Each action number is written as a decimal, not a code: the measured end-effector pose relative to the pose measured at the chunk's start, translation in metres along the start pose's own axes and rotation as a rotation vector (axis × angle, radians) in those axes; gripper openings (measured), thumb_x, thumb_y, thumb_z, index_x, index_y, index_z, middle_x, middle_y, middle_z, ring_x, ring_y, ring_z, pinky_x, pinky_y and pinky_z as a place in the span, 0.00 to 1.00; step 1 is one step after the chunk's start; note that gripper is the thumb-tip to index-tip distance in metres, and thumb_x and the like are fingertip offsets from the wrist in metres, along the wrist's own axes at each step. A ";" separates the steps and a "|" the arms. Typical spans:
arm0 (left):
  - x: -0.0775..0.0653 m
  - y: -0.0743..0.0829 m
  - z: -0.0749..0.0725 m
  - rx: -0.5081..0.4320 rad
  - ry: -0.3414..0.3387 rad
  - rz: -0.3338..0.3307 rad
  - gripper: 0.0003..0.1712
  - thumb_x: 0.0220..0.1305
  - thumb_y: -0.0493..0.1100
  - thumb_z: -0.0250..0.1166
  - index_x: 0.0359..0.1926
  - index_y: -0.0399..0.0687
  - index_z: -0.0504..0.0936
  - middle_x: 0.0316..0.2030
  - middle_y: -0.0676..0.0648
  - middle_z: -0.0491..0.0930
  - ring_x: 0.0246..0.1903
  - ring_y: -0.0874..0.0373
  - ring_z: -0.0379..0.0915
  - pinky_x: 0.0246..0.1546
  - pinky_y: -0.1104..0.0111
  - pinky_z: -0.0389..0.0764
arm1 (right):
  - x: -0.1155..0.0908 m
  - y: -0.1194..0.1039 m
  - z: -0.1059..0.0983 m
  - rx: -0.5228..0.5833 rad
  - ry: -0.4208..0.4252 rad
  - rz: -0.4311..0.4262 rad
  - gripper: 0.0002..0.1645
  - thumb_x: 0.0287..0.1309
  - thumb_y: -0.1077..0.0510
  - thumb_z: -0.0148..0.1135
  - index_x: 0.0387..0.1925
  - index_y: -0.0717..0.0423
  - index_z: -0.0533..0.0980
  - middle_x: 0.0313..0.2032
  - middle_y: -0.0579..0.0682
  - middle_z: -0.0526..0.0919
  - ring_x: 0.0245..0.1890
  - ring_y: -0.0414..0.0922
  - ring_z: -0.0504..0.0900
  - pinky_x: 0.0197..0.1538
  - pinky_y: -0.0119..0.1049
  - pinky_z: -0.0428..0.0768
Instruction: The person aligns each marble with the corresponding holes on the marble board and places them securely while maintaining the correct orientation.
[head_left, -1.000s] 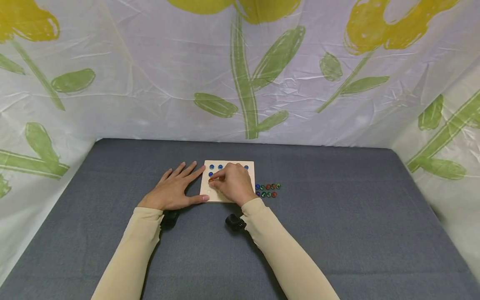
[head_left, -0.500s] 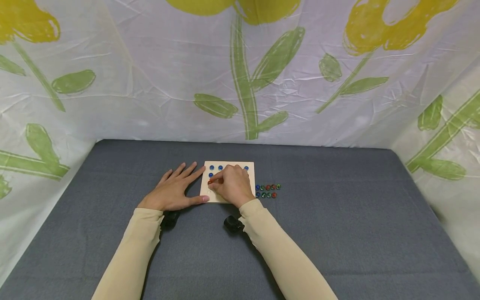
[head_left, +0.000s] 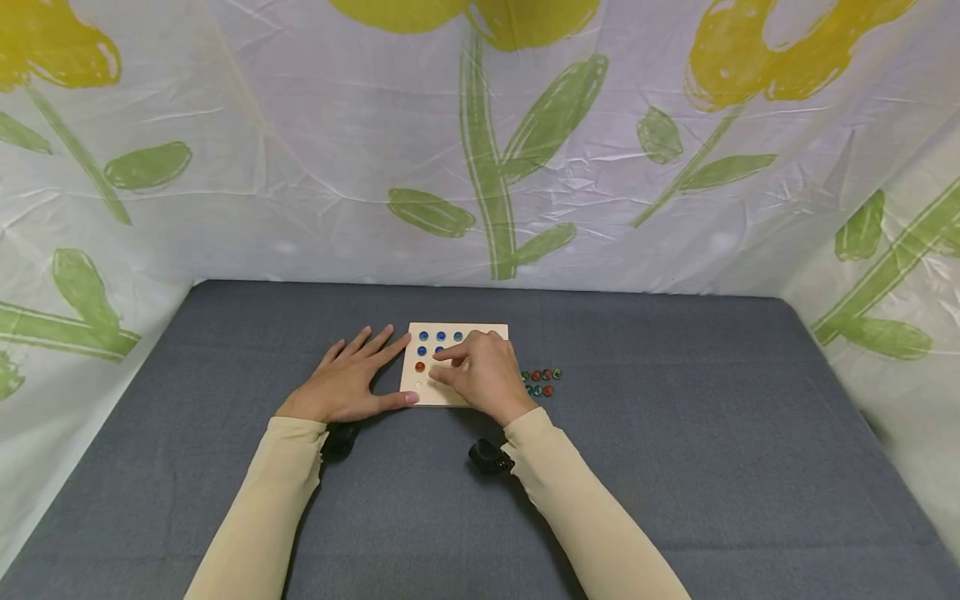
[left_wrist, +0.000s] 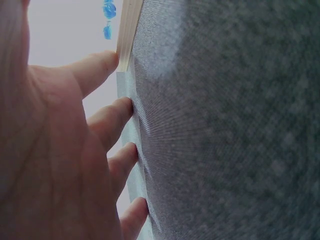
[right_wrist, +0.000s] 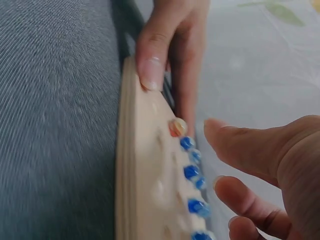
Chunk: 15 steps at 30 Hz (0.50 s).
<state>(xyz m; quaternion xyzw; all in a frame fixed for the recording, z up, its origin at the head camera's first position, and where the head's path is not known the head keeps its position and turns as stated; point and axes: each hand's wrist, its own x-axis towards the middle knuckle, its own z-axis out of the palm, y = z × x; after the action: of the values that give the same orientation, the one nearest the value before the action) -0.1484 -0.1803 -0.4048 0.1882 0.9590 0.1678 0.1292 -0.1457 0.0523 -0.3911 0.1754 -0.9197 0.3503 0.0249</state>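
Note:
A pale wooden board (head_left: 442, 397) with small round hollows lies on the cloth. Blue marbles (head_left: 441, 336) sit in its two far rows, and an orange-red marble (head_left: 420, 367) occupies the left end of the row nearer me. My left hand (head_left: 337, 387) is spread flat beside the board, thumb on its near left corner and index fingertip at its left edge. Over the middle of the board hovers my right hand (head_left: 487, 379), thumb and index finger apart with nothing between them in the right wrist view. It hides the board's right part.
Several loose green, red and other marbles (head_left: 547, 375) lie in two short rows just right of the board, partly behind my right hand. Dark grey cloth (head_left: 712, 467) covers the table. A white curtain with printed flowers (head_left: 300, 167) hangs behind.
My right hand has let go of the orange-red marble, which now rests in the board, and has shifted right with thumb and index finger parted. My left hand has stayed put.

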 end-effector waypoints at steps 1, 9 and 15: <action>0.000 0.000 0.000 0.001 0.002 -0.001 0.56 0.62 0.75 0.61 0.81 0.55 0.54 0.79 0.40 0.48 0.77 0.35 0.37 0.72 0.35 0.40 | -0.002 0.001 -0.003 0.010 0.003 0.000 0.12 0.56 0.52 0.78 0.41 0.49 0.91 0.26 0.43 0.81 0.32 0.45 0.76 0.48 0.47 0.74; 0.000 -0.001 0.001 0.010 0.000 -0.009 0.57 0.61 0.76 0.61 0.81 0.55 0.54 0.79 0.40 0.48 0.77 0.35 0.37 0.72 0.36 0.40 | -0.017 0.022 -0.027 0.055 0.058 -0.038 0.13 0.53 0.54 0.79 0.41 0.53 0.90 0.25 0.44 0.82 0.27 0.43 0.71 0.36 0.40 0.70; 0.001 -0.002 0.002 0.006 0.010 0.001 0.57 0.61 0.75 0.61 0.81 0.54 0.54 0.79 0.40 0.49 0.77 0.35 0.38 0.72 0.35 0.41 | -0.026 0.038 -0.042 0.075 0.094 -0.044 0.13 0.53 0.56 0.79 0.40 0.55 0.90 0.26 0.45 0.81 0.26 0.43 0.71 0.33 0.38 0.70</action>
<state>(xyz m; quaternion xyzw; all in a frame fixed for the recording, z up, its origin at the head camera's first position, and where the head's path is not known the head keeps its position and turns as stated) -0.1491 -0.1812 -0.4078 0.1884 0.9600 0.1658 0.1239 -0.1379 0.1139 -0.3879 0.1796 -0.8996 0.3919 0.0693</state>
